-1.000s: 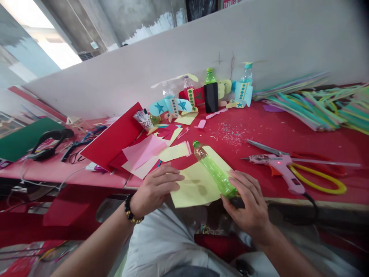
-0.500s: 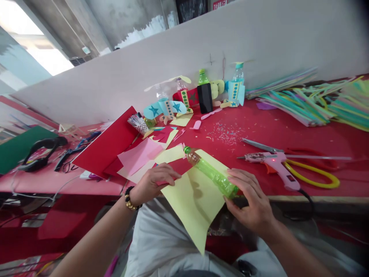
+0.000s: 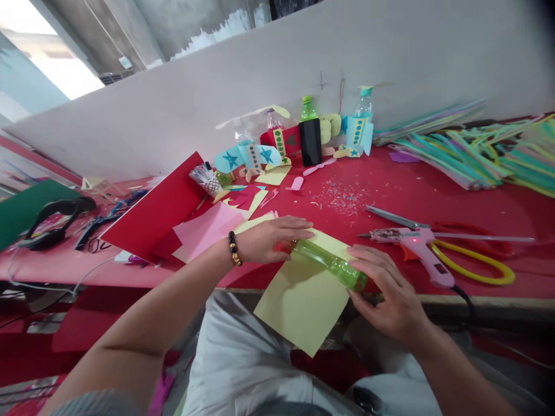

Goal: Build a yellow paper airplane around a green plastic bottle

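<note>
A green plastic bottle [image 3: 326, 258] lies on its side across a pale yellow paper sheet [image 3: 299, 306], whose near part hangs past the table edge above my lap. My left hand [image 3: 273, 238] is closed over the neck end and hides the green cap. At the other end, my right hand [image 3: 385, 289] grips the base, with the thumb below and the fingers above. To the right rest a pink hot glue gun [image 3: 422, 245] with a glue stick in it, and large scissors [image 3: 472, 266] with yellow and red handles.
Decorated bottle planes [image 3: 249, 156] and a black phone [image 3: 310, 141] stand by the wall. Long balloons [image 3: 459, 153] are heaped at back right. Pink paper [image 3: 208, 228], a pen cup [image 3: 212, 184] and a red board [image 3: 156, 214] lie left. Small scraps [image 3: 340, 196] dot the red table [image 3: 433, 190].
My left hand has let go of the paper's left edge and moved up and right onto the bottle's neck. The sheet's near part hangs flatter. My right hand stays at the base.
</note>
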